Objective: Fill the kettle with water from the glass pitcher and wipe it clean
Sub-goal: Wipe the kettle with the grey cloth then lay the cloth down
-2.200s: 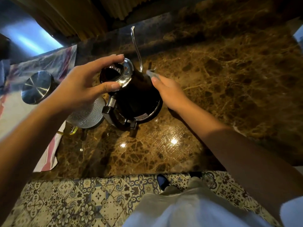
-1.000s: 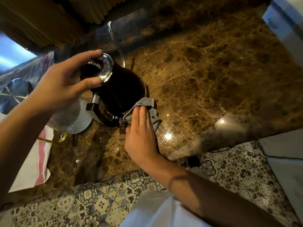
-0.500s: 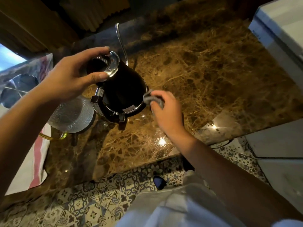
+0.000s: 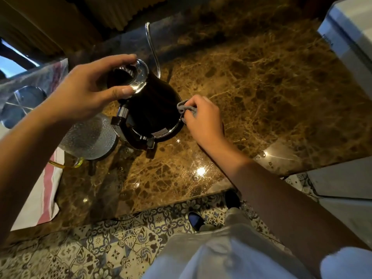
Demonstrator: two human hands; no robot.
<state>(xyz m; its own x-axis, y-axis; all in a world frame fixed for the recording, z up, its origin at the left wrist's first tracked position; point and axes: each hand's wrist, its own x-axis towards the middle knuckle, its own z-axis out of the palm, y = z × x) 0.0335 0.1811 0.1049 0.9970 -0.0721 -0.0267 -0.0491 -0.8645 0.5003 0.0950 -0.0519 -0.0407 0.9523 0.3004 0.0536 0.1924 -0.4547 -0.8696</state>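
L hand grips kettle rim at top; R hand pinches grey cloth against kettle's right side; glass pitcher just left of kettle, on worktop.

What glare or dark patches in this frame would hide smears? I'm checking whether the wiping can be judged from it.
Head view: bright lamp glare on the marble counter near its front edge; the kettle body is nearly black, so smears can't be told; its chrome rim mirrors light under the left hand; the cloth in the right hand is dim; wide-angle bending at the edges.
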